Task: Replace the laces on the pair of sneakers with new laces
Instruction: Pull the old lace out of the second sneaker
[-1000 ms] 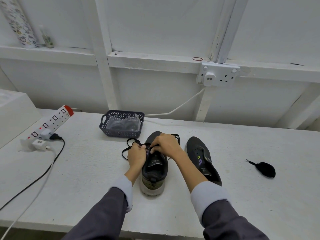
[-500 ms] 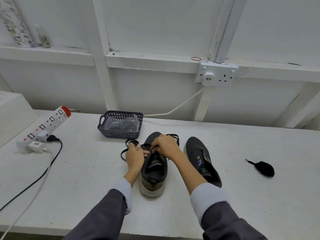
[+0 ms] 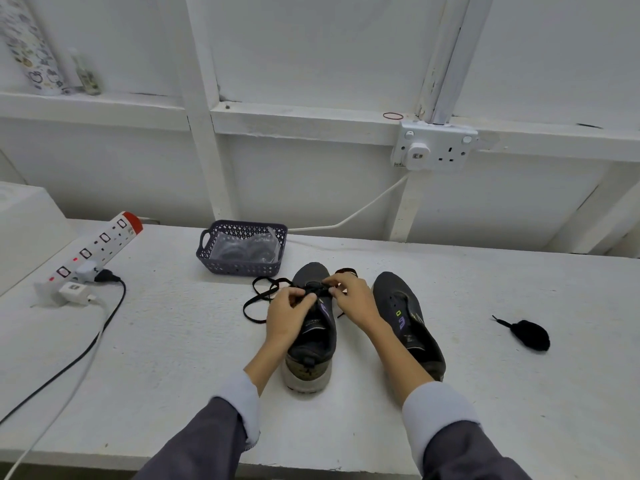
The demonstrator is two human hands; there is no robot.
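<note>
- The left sneaker (image 3: 311, 342) stands on the table (image 3: 166, 358), heel toward the person, toe pointing at the far basket (image 3: 239, 268). The right sneaker (image 3: 408, 320) lies just beside it and shows bare eyelets.
- Both hands are close together over the toe end of the left sneaker's eyelets. The left hand (image 3: 287, 315) and the right hand (image 3: 355, 301) each have curled fingers that seem to pinch the black lace (image 3: 258, 301).
- The slack of the lace loops out onto the table to the left of the shoe.
- The step looks like working the lace through the eyelets nearest the toe. I cannot tell whether it is going in or coming out.
- To do it well, handle one eyelet at a time and grip close to the hole, so the lace slides without bunching.
- Keep the lace flat, and pull both sides evenly so the ends match in length.
- Neither hand pins the shoe, so short, gentle pulls should stop it sliding or tipping.
- Watch that the slack on the left does not knot or snag under the sole.
- A dark bundle (image 3: 530, 336) lies well apart on the right, possibly a spare or removed lace. Leave it clear of the work.
</note>
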